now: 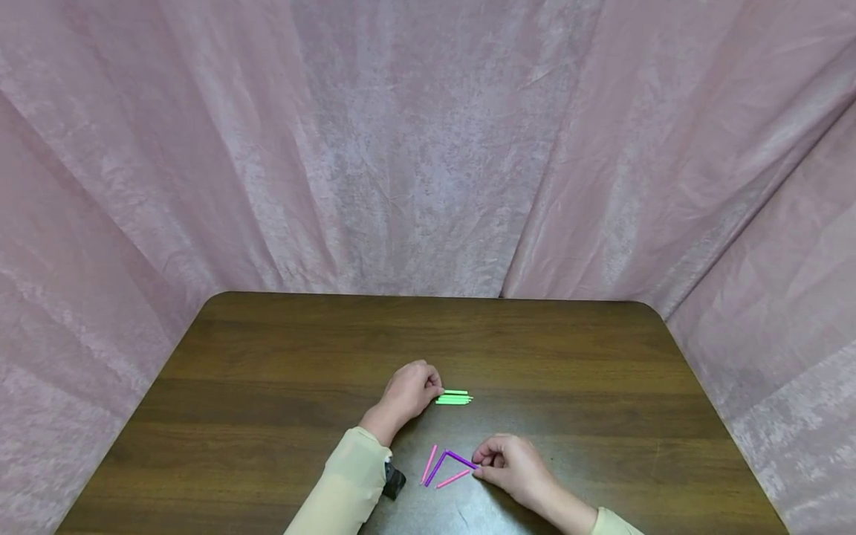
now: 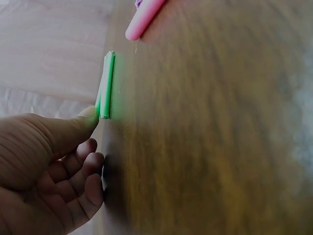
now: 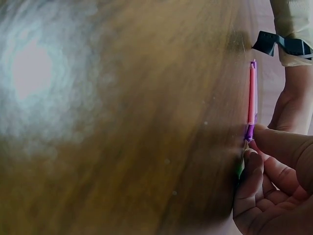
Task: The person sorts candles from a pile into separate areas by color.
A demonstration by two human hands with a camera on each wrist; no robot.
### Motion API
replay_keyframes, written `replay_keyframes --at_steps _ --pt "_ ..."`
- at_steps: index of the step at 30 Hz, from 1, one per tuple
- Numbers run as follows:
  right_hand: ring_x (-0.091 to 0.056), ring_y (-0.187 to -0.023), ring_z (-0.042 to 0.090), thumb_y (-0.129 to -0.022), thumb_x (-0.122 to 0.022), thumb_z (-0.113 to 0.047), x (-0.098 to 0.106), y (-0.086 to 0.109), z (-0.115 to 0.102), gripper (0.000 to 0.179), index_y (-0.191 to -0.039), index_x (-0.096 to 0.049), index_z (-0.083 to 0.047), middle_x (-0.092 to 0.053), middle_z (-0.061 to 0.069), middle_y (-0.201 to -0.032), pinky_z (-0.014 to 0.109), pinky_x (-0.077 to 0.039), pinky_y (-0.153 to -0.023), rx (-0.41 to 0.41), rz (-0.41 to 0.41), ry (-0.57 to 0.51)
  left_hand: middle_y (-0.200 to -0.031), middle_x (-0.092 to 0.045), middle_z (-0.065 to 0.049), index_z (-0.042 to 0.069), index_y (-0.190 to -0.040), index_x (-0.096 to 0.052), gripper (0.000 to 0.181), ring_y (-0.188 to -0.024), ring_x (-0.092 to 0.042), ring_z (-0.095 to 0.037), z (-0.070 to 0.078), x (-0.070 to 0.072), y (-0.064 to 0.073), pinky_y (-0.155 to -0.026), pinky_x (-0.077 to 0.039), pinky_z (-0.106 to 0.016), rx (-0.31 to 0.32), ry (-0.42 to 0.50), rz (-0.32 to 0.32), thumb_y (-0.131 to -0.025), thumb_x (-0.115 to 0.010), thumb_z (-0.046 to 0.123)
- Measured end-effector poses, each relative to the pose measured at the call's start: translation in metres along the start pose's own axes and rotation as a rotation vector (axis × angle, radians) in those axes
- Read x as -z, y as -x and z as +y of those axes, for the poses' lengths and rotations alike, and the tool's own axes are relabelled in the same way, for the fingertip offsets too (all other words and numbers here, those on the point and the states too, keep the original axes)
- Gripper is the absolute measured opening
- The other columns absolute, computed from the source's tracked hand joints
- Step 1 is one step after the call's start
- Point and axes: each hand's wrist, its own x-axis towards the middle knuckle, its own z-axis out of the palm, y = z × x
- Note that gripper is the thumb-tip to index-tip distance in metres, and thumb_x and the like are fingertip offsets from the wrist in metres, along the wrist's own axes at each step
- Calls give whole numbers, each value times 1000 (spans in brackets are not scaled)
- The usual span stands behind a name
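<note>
My left hand pinches the near end of a green stick at the back of a small row of several green sticks. Close up, the left wrist view has the thumb tip against the green bundle, the other fingers curled below. Nearer the front, two purple sticks meet in a peak: a left one and a right one. My right hand holds the outer end of the right purple stick between thumb and fingertips. Pink sticks lie beside them, one at the left, one below.
Everything lies on a brown wooden table with rounded far corners. Pink curtains hang behind it and at both sides. A black wrist camera sits on the left wrist, close to the left pink stick in the head view.
</note>
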Motion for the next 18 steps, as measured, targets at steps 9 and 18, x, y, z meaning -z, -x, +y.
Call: replay_keyframes --at_steps 9,18 --pt "-46 -59 -5 -73 -82 -8 0 0 -1 15 -78 -69 -14 -55 -14 -72 20 -42 -54 41 21 48 -69 -48 9 18 -69 -64 18 -66 -48 -8 -1 -2 -2 -62 -42 -26 6 -15 -2 -81 -77 17" --pt "-45 -58 -6 -71 -83 -7 -3 -1 0 18 -76 -67 -16 -53 -15 -70 20 -41 -54 41 33 95 -68 -48 9 18 -69 -65 17 -66 -48 -9 -2 -3 -2 -62 -42 -26 5 -16 0 -81 -77 16"
